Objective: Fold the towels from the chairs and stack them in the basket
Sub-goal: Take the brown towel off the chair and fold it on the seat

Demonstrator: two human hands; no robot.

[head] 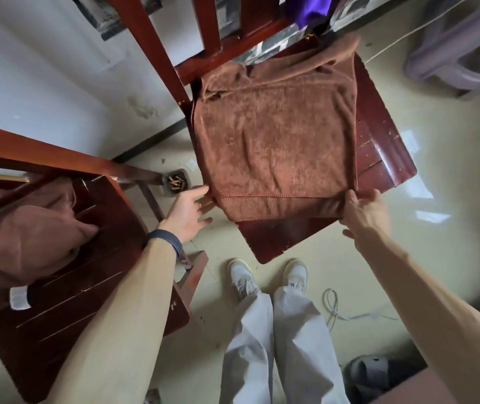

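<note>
A brown towel [273, 141] lies spread over the seat of a red wooden chair [378, 147] ahead of me, its near hem folded up. My left hand [188, 212] is at the towel's near left corner with fingers extended, touching the edge. My right hand [364, 211] pinches the near right corner. A second brownish-pink towel [26, 240] lies bunched on the seat of another red chair [93, 287] at my left. A purple cloth [305, 7] hangs at the top behind the first chair's back. No basket is in view.
A small container of cigarette butts [176, 182] stands on the floor between the chairs. A lilac plastic stool [460, 45] is at the upper right. A white cord [335, 310] lies on the floor near my shoes. A grey slipper [370, 371] sits at the lower right.
</note>
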